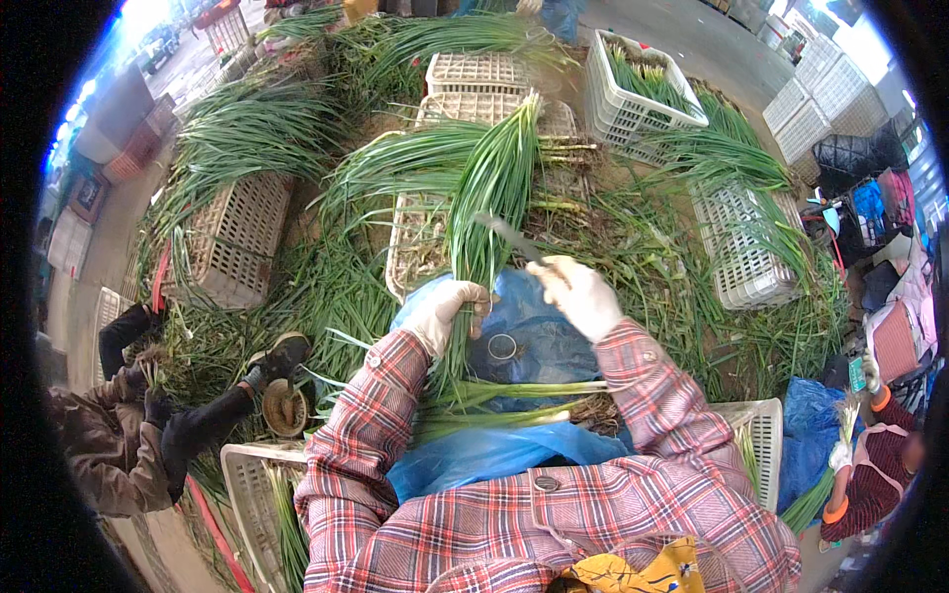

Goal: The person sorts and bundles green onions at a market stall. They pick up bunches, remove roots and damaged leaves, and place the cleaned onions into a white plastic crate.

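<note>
My gloved left hand grips the leafy end of a bunch of green onions, whose pale ends point up and away from me. In my gloved right hand is a knife, its blade beside or across the leaves; whether it touches them I cannot tell. Blue plastic sheeting covers my lap, with a small pale ring on it. A few loose green onions lie across the sheeting close to my body. More green onions rest on an upturned plastic crate just ahead.
Onion-topped crates stand left and right; a filled crate is farther back. Leaf trimmings cover the ground. Seated people work at left and right. Crates flank me at left and right.
</note>
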`<state>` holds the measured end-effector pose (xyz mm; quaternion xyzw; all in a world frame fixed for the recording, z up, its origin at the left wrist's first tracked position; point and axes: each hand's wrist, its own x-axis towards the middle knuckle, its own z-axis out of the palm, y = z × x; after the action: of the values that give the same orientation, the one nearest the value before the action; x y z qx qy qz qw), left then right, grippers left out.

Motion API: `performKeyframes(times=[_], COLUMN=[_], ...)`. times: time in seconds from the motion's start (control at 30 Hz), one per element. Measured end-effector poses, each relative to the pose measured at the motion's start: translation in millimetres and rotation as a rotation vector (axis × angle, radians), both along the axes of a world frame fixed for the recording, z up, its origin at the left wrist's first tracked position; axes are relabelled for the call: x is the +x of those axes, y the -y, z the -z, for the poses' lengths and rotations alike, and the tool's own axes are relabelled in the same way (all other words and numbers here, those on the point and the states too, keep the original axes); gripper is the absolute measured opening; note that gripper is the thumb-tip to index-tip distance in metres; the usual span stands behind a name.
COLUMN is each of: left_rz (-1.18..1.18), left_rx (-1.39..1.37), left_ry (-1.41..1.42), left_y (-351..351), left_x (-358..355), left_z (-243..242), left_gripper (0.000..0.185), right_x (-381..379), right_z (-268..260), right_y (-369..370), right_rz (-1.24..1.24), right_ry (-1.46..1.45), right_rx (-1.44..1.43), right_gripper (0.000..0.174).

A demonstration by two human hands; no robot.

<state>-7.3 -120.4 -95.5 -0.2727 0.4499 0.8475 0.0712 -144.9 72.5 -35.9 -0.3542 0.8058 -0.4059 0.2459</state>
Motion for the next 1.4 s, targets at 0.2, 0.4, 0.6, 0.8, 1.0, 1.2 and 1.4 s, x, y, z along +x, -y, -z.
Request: performKeyframes(times=[0.2, 0.4, 0.6, 0.8, 1.0, 1.2, 1.4], left_rz=[-0.007, -0.016, -0.211, -0.009, 0.014, 0.190, 0.203], left_rx=[0.066, 0.397, 0.425, 0.089, -0.231, -1.367, -1.664], left_ry=[0.059, -0.044, -0.139, 0.050, 0.087, 0.277, 0.258], left_y=[2.6, 11.9, -1.3, -3.1, -4.7, -10.8, -16.5], left_x=[6.8, 16.7, 31.8, 12.6, 13.6, 18.0, 14.8], left_z=[-6.2, -1.1, -13.6, -11.2, -20.8, -39.4, -40.0], left_gripper=[0.026, 0.032, 0.049, 0.026, 0.019, 0.032, 0.021], right_x=[8.2, 12.1, 9.6, 13.4, 23.1, 31.1, 38.7], right_z=[33.8, 39.4, 39.1, 31.7, 16.9, 15.0, 21.8], right_y=[28.7, 26.2, 23.6, 17.8, 24.1, 42.8, 76.7], right_rz=[-0.123, -0.179, -0.213, -0.211, -0.256, -0.307, -0.272], right_ry=[-0.233, -0.276, -0.312, -0.432, -0.539, -0.529, -0.402], right_rx=[0.123, 0.214, 0.231, 0.221, 0.321, 0.393, 0.417], right_gripper=[0.030, 0.026, 0.027, 0.027, 0.027, 0.027, 0.032])
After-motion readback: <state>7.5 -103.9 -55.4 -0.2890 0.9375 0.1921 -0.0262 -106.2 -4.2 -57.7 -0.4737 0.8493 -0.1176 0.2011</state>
